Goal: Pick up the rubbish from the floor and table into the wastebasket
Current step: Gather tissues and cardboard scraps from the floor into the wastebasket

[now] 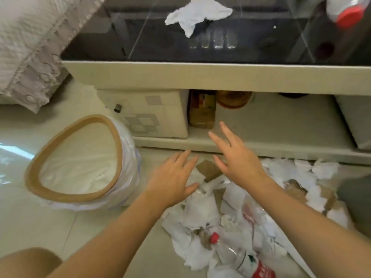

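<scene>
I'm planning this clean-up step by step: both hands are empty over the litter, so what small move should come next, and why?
Probably lower both open hands, left hand and right hand, onto the crumpled paper pile just beneath them and gather a bunch. Neither holds anything, the pile lies on the floor right below, and the lined wastebasket stands open close on the left.

The dark glass surface (261, 47) carried a crumpled white tissue (197, 14) near its far edge and a red-capped bottle (346, 10) at its far right corner. On the pale tiled floor (36, 223), along the surface's near edge, stood a bag-lined wastebasket (80, 163) toward the left, and right of it lay a heap of white paper scraps (202, 213), cardboard pieces (209, 170) and a red-capped plastic bottle (236, 255).
</scene>
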